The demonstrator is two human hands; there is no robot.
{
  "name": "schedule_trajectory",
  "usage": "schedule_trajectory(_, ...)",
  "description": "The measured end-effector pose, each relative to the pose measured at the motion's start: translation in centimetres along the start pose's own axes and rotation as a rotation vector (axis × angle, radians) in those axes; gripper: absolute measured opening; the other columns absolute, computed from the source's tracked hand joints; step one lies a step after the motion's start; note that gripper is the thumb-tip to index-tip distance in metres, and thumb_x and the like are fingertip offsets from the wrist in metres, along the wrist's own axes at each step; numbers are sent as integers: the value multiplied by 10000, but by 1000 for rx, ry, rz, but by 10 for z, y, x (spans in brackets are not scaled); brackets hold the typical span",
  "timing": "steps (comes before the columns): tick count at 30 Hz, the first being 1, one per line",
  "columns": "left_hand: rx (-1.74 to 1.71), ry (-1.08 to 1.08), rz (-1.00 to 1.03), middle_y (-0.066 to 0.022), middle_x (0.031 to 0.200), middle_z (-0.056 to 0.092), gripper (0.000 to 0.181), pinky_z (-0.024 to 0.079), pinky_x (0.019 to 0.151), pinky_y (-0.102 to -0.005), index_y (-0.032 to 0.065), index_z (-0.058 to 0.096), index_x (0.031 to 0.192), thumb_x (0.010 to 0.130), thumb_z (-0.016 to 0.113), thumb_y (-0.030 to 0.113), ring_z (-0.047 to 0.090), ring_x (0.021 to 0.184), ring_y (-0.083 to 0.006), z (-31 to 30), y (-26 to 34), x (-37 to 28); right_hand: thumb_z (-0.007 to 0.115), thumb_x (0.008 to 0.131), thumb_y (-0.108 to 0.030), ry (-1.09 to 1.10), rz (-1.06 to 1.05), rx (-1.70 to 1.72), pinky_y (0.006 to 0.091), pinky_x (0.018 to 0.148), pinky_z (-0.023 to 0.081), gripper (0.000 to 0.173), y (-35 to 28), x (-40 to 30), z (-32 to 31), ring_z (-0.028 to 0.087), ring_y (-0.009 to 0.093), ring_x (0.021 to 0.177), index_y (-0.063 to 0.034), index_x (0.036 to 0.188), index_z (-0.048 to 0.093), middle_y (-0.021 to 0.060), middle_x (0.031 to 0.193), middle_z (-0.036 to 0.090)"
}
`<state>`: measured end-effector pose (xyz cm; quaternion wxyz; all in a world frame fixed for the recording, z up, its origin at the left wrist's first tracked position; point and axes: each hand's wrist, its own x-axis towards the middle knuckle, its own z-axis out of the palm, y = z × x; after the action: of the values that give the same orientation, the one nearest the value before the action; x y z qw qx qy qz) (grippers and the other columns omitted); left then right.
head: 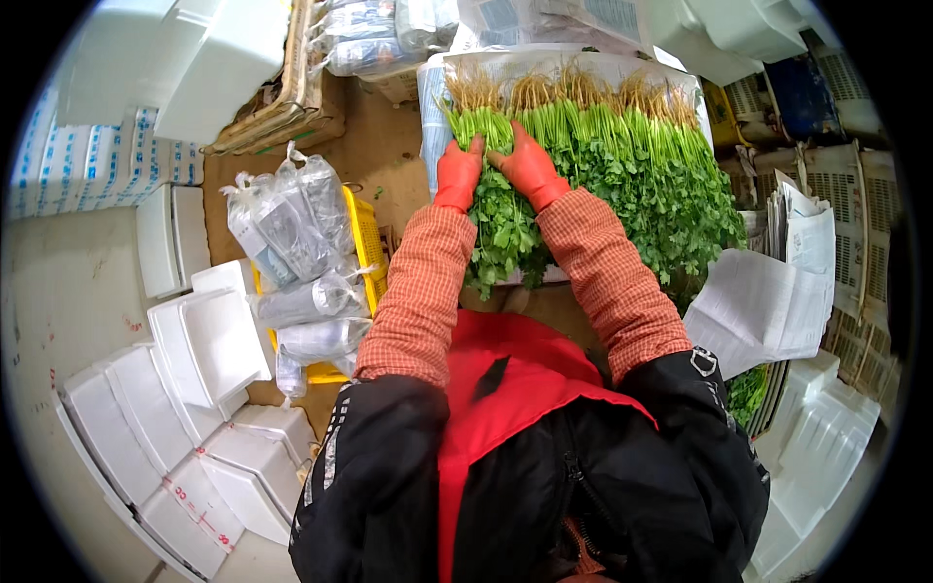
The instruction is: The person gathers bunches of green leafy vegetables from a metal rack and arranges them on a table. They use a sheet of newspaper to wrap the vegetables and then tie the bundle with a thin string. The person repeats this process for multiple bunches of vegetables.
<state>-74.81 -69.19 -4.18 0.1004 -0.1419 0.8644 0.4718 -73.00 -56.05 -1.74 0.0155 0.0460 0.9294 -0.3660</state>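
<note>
Leafy green herbs with roots (619,153), like coriander or celery, lie in a wide row on newspaper (434,109), roots away from me and leaves towards me. My left hand (461,169), in a red rubber glove, is at the left side of the leftmost bunch (503,226), thumb pointing up over the stems. My right hand (528,162), gloved alike, lies at that bunch's right side, beside the rest of the row. Both hands press around the stems just below the roots; the fingertips are partly hidden among the greens.
Left of the row, a yellow plastic crate (368,240) holds plastic-bagged wrapped bundles (291,218). White foam boxes (197,342) stack at far left. Newspaper sheets (758,299) hang at the right, near stacked crates (849,226). More bagged bundles (372,36) and a wooden-edged crate (277,95) stand beyond.
</note>
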Motion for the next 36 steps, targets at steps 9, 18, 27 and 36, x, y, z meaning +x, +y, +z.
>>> schedule_trajectory(9, -119, -49, 27, -271, 1062, 586, 628, 424, 867, -429, -26, 520, 1136, 839, 496, 527, 543, 1005, -425, -7, -10, 3, 596, 823, -412, 26, -16, -48, 400, 834, 456, 672, -43, -7, -46, 539, 398, 1029, 40, 1281, 399, 279, 1130, 542)
schedule_trajectory(18, 8, -69, 110, -272, 1222, 482, 615, 374, 939, -444, -53, 401, 1258, 876, 496, 419, 464, 1113, -432, -21, 14, -9, 559, 852, -262, 423, 123, -59, 389, 827, 448, 396, -9, -8, -22, 553, 313, 979, -127, 1224, 530, 147, 1038, 596)
schedule_trajectory(27, 192, 49, 672, -262, 1384, 297, 627, 268, 1040, -447, -22, 312, 1346, 806, 590, 133, 333, 1241, -423, -18, 0, -40, 585, 804, -153, 423, 137, -222, 371, 746, 456, 356, -4, -3, -9, 561, 295, 856, -138, 1160, 586, 131, 932, 605)
schedule_trajectory(36, 455, 108, 633, -269, 1365, 277, 512, 233, 1073, -457, -112, 294, 1296, 818, 428, 13, 285, 1273, -401, 17, -3, -35, 646, 720, -125, 526, 92, -390, 442, 654, 448, 329, -2, 5, 3, 554, 326, 787, -144, 1047, 618, 130, 838, 579)
